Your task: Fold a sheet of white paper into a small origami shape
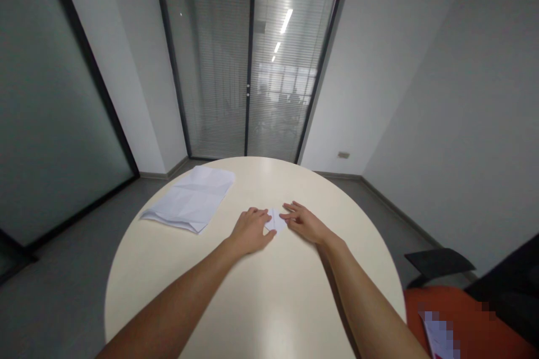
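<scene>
A small piece of folded white paper (pixel 275 221) lies on the table between my two hands, with a crease line down it. My left hand (pixel 251 231) holds its left side against the tabletop, fingertips on the upper part and thumb at the lower edge. My right hand (pixel 306 223) is at the paper's right edge, its fingers stretched out and spread, a fingertip touching or very near the paper. The fingers cover parts of the paper's outline, so its full shape is hidden.
The round cream table (pixel 256 291) fills the middle. Larger creased white sheets (pixel 193 196) lie at its far left. An orange chair (pixel 455 297) with a black armrest (pixel 440 261) stands at the right; a partly pixelated item is on its seat. Glass doors (pixel 248 67) stand beyond.
</scene>
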Tool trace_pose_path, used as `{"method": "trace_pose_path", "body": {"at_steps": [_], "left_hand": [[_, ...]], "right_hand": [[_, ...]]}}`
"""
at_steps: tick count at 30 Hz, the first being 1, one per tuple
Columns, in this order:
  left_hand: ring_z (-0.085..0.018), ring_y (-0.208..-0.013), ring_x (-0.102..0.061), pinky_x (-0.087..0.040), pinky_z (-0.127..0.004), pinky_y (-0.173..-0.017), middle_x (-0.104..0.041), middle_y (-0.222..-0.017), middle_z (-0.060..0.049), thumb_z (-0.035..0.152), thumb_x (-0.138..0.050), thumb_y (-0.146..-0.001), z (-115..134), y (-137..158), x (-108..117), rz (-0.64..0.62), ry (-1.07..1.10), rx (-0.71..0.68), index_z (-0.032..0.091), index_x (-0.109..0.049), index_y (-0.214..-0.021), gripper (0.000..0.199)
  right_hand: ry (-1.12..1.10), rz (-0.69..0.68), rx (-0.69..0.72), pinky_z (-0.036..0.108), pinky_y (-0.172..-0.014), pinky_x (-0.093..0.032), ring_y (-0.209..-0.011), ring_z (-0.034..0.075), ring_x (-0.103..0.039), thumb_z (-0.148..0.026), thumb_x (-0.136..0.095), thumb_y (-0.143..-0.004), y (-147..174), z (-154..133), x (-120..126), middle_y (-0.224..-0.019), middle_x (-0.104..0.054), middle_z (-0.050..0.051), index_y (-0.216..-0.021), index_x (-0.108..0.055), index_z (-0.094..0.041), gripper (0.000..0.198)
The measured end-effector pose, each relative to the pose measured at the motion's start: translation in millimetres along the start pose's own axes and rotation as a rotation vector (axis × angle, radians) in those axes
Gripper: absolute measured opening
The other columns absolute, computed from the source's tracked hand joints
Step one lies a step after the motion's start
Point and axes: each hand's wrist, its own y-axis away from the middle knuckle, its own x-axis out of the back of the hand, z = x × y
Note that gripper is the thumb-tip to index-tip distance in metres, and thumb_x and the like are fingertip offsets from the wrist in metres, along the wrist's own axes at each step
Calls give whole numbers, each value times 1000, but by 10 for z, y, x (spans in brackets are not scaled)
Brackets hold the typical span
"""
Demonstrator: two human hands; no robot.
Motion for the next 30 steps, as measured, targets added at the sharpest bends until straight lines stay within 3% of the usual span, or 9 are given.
{"method": "trace_pose_path", "body": {"at_steps": [4, 10, 17, 21, 30], "left_hand": [[-32, -122, -53, -44, -47, -103, -61, -140, -9, 44, -61, -90, -29, -7, -7, 17, 26, -23, 22, -69, -122, 40], [-29, -122, -52, -41, -42, -108, -62, -138, -8, 42, -66, -87, -90, -16, 31, 18, 94, -80, 22, -69, -121, 40], [-29, -121, -52, -42, -43, -106, -66, -130, -7, 39, -60, -91, -64, -28, 44, 9, 102, -83, 20, -64, -124, 39], [-29, -120, -53, -43, -44, -104, -69, -123, -7, 35, -60, -89, -49, -64, 32, -9, 106, -68, 20, -58, -130, 43], [-34, -134, -44, -35, -48, -114, -56, -146, -7, 48, -57, -91, -117, -54, -7, -55, 83, -68, 19, -53, -141, 58]], "right_hand": [[65, 42, -3, 56, -118, -32, -142, 30, -44, -29, -59, -90, 0, -7, -37, -143, -58, 14, -120, -74, -22, 33], [180, -2, 61, 53, -122, -25, -143, 27, -42, -23, -55, -90, -44, -115, -108, -146, -55, 15, -136, -63, -18, 47], [250, -111, -206, 62, -119, -20, -151, 36, -21, -30, -45, -96, -94, -289, -187, -162, -34, 9, -151, -45, -26, 56], [265, -147, -241, 59, -120, -18, -152, 36, -18, -31, -43, -96, -102, -373, -149, -164, -29, 8, -153, -42, -30, 57], [212, -245, -274, 62, -119, -15, -152, 39, -15, -58, -52, -92, -2, -264, 9, -166, -23, 11, -153, -41, -33, 67]]}}
